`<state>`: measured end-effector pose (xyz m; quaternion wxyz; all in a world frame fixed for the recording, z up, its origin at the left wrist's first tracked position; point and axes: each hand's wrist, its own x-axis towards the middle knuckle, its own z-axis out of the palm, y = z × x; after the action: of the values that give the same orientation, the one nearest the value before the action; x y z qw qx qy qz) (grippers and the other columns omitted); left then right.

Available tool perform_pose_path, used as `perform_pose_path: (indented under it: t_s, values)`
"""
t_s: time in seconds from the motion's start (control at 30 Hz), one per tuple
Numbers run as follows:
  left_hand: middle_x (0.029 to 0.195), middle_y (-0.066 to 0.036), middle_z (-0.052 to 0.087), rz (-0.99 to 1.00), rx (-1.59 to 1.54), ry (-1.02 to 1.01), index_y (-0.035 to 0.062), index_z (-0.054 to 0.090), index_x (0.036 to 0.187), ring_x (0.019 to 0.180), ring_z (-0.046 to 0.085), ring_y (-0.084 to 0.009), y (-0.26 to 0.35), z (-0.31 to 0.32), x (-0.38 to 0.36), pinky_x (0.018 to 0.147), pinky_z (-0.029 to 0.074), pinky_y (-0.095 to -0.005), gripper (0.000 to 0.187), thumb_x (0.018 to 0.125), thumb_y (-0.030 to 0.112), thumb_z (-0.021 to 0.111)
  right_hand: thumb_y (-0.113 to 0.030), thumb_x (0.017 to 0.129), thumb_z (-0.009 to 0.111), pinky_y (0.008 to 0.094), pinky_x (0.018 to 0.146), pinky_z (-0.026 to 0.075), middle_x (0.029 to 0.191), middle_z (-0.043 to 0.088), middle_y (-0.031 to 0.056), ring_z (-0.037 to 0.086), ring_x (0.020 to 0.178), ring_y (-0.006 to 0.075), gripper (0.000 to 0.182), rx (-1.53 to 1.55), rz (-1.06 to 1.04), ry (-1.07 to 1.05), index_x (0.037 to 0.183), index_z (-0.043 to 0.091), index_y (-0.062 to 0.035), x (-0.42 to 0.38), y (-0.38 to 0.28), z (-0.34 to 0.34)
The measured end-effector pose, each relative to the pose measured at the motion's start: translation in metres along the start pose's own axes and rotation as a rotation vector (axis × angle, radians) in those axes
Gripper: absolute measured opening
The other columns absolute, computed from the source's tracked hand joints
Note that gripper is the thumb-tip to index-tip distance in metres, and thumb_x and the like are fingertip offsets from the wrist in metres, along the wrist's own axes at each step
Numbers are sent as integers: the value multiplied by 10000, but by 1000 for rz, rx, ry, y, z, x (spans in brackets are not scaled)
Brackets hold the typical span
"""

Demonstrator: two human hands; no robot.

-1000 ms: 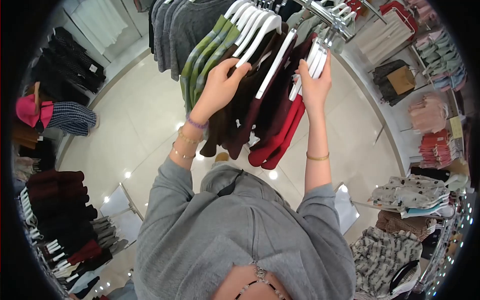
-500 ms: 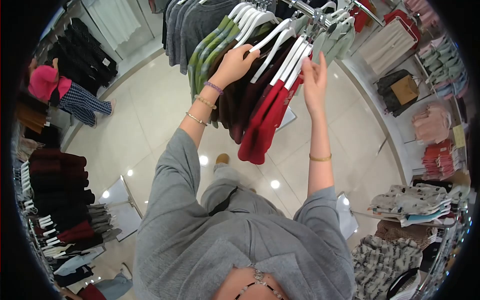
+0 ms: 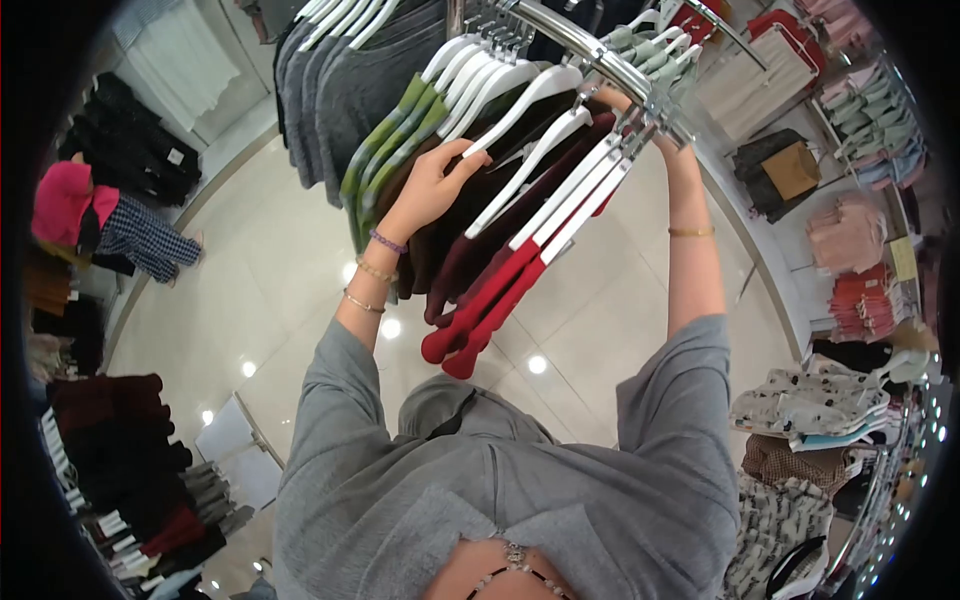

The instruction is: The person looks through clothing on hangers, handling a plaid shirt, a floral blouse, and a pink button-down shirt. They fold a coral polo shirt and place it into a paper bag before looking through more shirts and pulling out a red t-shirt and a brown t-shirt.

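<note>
A chrome clothes rail [image 3: 600, 50] carries grey tops [image 3: 330, 90], green striped tops [image 3: 385, 140], dark brown and maroon garments [image 3: 470, 250] and two red garments [image 3: 480, 300], all on white hangers [image 3: 520, 100]. My left hand [image 3: 430, 185] grips the edge of the dark brown garments just under a hanger, thumb on the hanger's arm. My right hand [image 3: 607, 98] is raised to the rail above the red garments' hangers. It is mostly hidden behind the hangers and the rail, so its fingers do not show.
A person in a pink top and checked trousers [image 3: 100, 220] stands far left on the glossy tiled floor [image 3: 260, 290]. A rack of dark clothes [image 3: 110, 440] is at lower left. Shelves of folded clothes [image 3: 810, 400] line the right side.
My right hand has risen from the red garments' hangers to the rail. The red garments have swung left and tilted. My left hand stays on the dark garments.
</note>
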<state>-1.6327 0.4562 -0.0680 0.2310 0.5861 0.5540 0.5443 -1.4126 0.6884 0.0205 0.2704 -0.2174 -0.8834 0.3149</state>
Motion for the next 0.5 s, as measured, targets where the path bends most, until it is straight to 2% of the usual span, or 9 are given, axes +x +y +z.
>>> perform_pose_path:
  t_s: [0.03, 0.13, 0.23, 0.27, 0.3, 0.33, 0.4, 0.47, 0.5]
  values:
    - [940, -52, 678, -30, -5, -63, -19, 659, 996, 905, 586, -115, 3, -3, 7, 849, 446, -259, 263, 969, 217, 545, -249, 875, 671, 249, 857, 449, 1000, 642, 39, 566, 952, 133, 443, 54, 23, -31, 1231, 553, -14, 6, 19, 2]
    - [958, -71, 681, -25, -19, -131, -19, 654, 1009, 913, 606, -129, 0, -3, 23, 852, 453, -266, 257, 968, 210, 547, -273, 888, 646, 249, 850, 451, 984, 639, 40, 567, 948, 138, 443, 227, 97, -123, 1234, 547, -15, 13, 60, 6]
    - [991, -105, 676, 61, 98, 23, -14, 645, 1043, 939, 629, -193, 1, 9, 29, 859, 460, -278, 217, 942, 165, 575, -290, 910, 572, 249, 830, 453, 990, 635, 73, 572, 961, 140, 427, 168, 28, -220, 1240, 539, -21, 1, 86, -8]
    - [1042, -148, 646, 119, 114, 109, -17, 624, 1033, 946, 623, -282, 12, 10, 29, 861, 466, -331, 202, 919, 147, 596, -239, 882, 567, 254, 780, 457, 911, 629, 65, 571, 883, 127, 346, 120, 72, -61, 1145, 580, -14, -1, 71, -13]
    - [1052, -143, 644, 141, 147, 172, -9, 628, 1032, 957, 623, -282, 21, 10, 26, 868, 466, -335, 180, 912, 122, 598, -188, 855, 563, 258, 731, 462, 831, 623, 57, 570, 806, 114, 272, 77, 121, 95, 1050, 620, -8, -3, 56, -18]
    - [1063, -139, 643, 166, 182, 232, -2, 632, 1030, 969, 624, -283, 32, 10, 21, 875, 465, -339, 163, 905, 97, 599, -162, 842, 552, 265, 693, 462, 764, 611, 44, 562, 737, 111, 220, -17, 367, 128, 966, 642, -4, -5, 8, -33]
    - [1028, -127, 651, 226, 234, 296, 9, 644, 1011, 949, 628, -275, 65, 11, 4, 856, 471, -329, 137, 882, 34, 607, -137, 833, 543, 271, 634, 442, 675, 579, 10, 527, 645, 106, 172, -92, 344, 140, 847, 641, 5, -2, 92, -95]
    - [925, -128, 654, 203, 171, 335, -15, 653, 956, 854, 638, -246, 97, 22, -18, 775, 487, -300, 131, 833, -50, 625, -147, 837, 546, 278, 622, 426, 692, 581, 10, 509, 657, 91, 171, -240, 217, 378, 847, 633, -1, -20, 107, -144]
    - [898, -128, 657, 245, 167, 303, -17, 655, 953, 826, 639, -224, 105, 30, -28, 747, 492, -296, 140, 822, -59, 628, -170, 846, 568, 277, 636, 427, 704, 581, 4, 507, 677, 87, 179, -272, 232, 371, 851, 634, -3, -28, 97, -167]
